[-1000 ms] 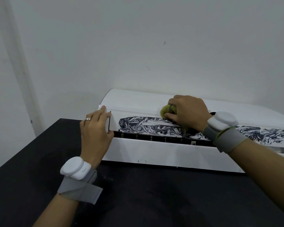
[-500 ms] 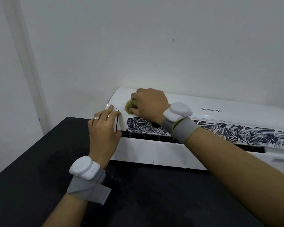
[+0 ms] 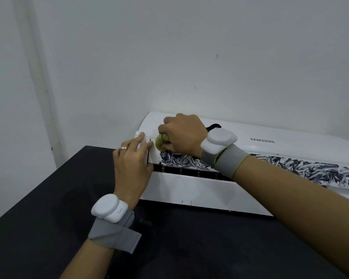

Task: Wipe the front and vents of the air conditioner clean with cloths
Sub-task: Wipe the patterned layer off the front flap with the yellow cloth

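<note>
Wiping the long white plastic air conditioner (image 3: 250, 190) on the black desk (image 3: 48, 228): right hand (image 3: 181, 135) grip closed on small yellow-green cloth (image 3: 161, 142), left hand (image 3: 132, 164) beside, flat, bracing; next, probably sweeping rightward along the vent.

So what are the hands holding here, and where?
Right hand grips a bunched yellow-green cloth, mostly hidden in the fist. Left hand grasps nothing; it braces the air conditioner at its left end.

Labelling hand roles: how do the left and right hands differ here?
The right hand is closed on a yellow-green cloth and presses it to the air conditioner; the left hand holds nothing and lies flat against the unit's left end. The left wears a ring; none shows on the right. Both wear grey wrist straps with white pods.
</note>
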`<action>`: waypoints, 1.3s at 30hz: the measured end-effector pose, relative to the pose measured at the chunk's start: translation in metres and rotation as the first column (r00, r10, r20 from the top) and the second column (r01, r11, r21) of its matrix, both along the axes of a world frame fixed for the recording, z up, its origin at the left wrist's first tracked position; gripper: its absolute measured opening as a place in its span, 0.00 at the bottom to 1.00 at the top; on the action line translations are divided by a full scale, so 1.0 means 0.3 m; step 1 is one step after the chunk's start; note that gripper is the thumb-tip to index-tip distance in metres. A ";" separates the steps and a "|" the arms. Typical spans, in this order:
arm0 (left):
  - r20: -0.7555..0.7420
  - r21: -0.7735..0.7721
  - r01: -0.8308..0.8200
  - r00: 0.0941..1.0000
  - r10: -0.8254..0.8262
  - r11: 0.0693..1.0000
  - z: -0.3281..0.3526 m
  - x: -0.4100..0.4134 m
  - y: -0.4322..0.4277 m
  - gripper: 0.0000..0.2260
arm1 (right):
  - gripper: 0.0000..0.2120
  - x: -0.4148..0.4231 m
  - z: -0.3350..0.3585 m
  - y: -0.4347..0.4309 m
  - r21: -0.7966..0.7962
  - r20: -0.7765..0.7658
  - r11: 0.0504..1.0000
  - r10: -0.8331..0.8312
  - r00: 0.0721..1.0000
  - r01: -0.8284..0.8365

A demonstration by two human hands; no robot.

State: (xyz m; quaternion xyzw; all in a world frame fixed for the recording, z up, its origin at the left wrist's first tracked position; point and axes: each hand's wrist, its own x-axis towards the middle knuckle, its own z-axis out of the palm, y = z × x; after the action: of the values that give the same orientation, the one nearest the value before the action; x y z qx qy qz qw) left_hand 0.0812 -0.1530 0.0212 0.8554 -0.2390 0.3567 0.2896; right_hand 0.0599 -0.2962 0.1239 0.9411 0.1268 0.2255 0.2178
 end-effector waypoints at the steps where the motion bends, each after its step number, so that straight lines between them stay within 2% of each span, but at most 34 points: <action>1: 0.000 -0.001 0.001 1.000 -0.001 1.000 0.000 0.001 0.000 0.23 | 0.13 0.004 0.005 0.005 -0.003 0.009 1.000 -0.010 1.000 0.010; 13: -0.010 -0.016 0.009 1.000 -0.009 1.000 -0.002 0.011 0.003 0.23 | 0.17 0.009 0.025 0.049 -0.060 0.001 0.998 0.001 1.000 -0.001; 20: 0.037 -0.052 0.009 0.999 -0.007 0.999 -0.003 0.014 0.001 0.19 | 0.15 0.005 0.023 0.069 -0.188 -0.029 0.979 0.076 0.997 -0.081; 28: 0.037 -0.006 0.005 0.999 -0.005 1.000 0.028 0.012 0.013 0.18 | 0.16 0.009 0.012 0.095 -0.281 -0.063 0.950 0.122 0.990 -0.135; 31: -0.099 -0.152 0.139 0.983 -0.155 0.979 0.067 0.023 0.030 0.25 | 0.22 0.019 0.046 0.101 -0.285 -0.086 0.938 0.183 0.979 -0.200; 35: -0.137 -0.381 0.326 0.906 -0.401 0.865 0.088 0.012 0.024 0.33 | 0.26 0.034 0.067 0.101 -0.332 -0.153 0.878 0.310 0.938 -0.344; 39: -0.127 -0.444 0.351 0.886 -0.446 0.825 0.074 0.020 0.002 0.34 | 0.30 0.038 0.096 0.086 -0.352 -0.075 0.874 0.330 0.941 -0.335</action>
State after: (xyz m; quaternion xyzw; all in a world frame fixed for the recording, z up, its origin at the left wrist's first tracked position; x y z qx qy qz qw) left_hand 0.0873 -0.1524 0.0433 0.7410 -0.2992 0.2304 0.5552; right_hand 0.0712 -0.2703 0.1528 0.8506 0.3270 0.2268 0.3436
